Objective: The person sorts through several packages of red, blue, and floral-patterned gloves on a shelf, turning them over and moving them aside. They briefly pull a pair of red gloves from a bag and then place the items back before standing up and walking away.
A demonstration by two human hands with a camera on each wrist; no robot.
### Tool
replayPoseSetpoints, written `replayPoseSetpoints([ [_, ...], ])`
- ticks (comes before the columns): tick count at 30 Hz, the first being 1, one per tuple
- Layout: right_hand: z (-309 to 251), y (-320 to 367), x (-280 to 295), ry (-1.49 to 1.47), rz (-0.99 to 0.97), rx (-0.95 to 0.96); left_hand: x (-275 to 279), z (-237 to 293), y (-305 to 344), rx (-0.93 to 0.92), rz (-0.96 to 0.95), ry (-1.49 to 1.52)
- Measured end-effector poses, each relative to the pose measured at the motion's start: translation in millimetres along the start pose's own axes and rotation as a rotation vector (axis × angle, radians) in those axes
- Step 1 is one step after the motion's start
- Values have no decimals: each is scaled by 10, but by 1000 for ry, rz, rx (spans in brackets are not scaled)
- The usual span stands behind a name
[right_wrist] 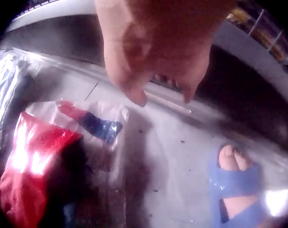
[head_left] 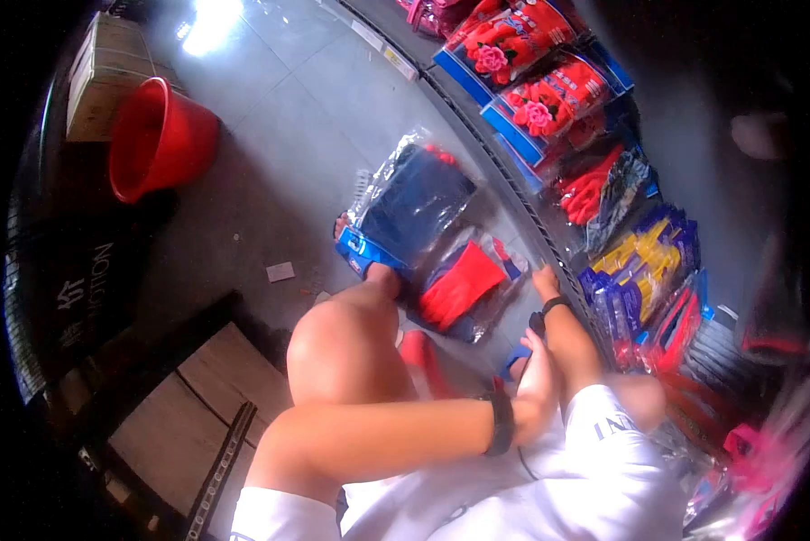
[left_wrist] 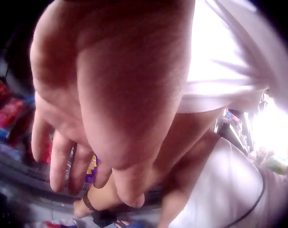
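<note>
My left hand (head_left: 538, 383) lies against my right forearm in the head view, its fingers extended and holding nothing. Up close in the left wrist view, the fingers of that left hand (left_wrist: 129, 95) hang relaxed above the forearm. Low beside the shelf edge, my right hand (head_left: 546, 283) reaches down with nothing in its grasp. The right wrist view shows this right hand (right_wrist: 156, 52) with thumb and fingers apart. Nearest to it on the floor is a clear bag with red gloves (head_left: 464, 287). A clear packet of dark material (head_left: 418, 198) lies beyond.
Packaged red gloves (head_left: 549, 108) and yellow-and-purple packets (head_left: 644, 266) fill the low shelf at right. A red basin (head_left: 166, 140) stands by a cardboard box (head_left: 116, 68) at upper left. A foot in a blue sandal (right_wrist: 236, 190) rests near the bagged gloves.
</note>
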State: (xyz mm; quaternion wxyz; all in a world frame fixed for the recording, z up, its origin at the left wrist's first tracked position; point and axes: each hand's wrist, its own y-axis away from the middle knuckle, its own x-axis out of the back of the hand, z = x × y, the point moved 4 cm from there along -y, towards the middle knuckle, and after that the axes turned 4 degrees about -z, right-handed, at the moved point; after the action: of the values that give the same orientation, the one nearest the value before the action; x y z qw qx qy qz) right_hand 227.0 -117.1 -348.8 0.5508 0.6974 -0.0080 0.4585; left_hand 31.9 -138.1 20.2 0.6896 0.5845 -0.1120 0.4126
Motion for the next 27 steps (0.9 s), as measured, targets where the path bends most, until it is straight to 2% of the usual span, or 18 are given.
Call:
replayPoseSetpoints([
  [8,10,73,-8,148,-5,64,-101,134,-126,49,62,-53],
  [11,10,175,63,66,18,173,-98,113,-116,24,-14,-30],
  [14,101,42,-5,124,12,351,-129,135,-158,52,-38,31],
  [17,213,75,-71,175,213,574,-235,175,-208,97,48,19],
  [21,203,265,-5,326,195,334,-254,186,-213,49,-48,-53],
  [22,211,375,7,387,374,442,-213,169,-189,47,-43,-58],
  [25,219,618,122,345,416,468,-125,127,-147,23,-38,-99],
  [27,249,735,166,284,371,416,-107,172,-170,22,-27,-72],
])
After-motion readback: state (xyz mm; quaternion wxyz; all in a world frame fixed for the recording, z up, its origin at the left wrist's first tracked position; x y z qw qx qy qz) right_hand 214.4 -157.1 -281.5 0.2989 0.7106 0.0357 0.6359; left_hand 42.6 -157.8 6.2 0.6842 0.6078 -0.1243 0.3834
